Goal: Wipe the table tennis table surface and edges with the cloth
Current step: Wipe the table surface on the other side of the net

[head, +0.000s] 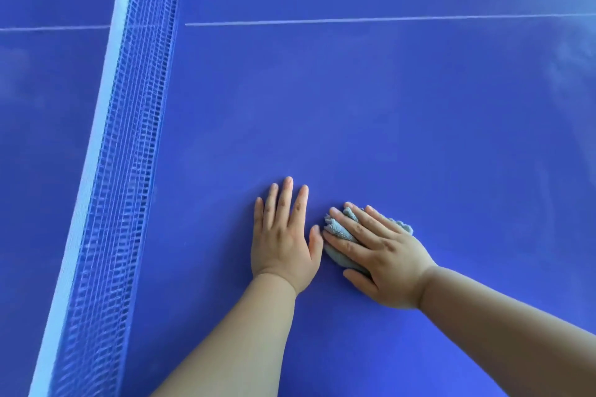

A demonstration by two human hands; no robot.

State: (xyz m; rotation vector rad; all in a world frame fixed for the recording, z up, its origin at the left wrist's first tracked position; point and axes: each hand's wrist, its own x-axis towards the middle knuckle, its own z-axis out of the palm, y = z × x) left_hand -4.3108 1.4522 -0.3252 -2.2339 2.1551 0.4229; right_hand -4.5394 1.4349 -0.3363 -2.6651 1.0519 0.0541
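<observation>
Seemingly early: pressing cloth [337,256] onto worktop [387,106] with flat right hand [383,255], bracing with spread, empty left hand [283,235] at nine o'clock; edges, far side likely unwiped.

The net [129,138] stands upright as a barrier; right of the net, the table surface [371,113] spreads flat and bare.

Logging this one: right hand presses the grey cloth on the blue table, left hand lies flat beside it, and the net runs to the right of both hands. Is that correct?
Not quite. The net runs to the left of both hands, not the right, as the head view shows. The rest holds: the right hand presses the grey cloth on the blue table, and the left hand lies flat beside it.
</observation>
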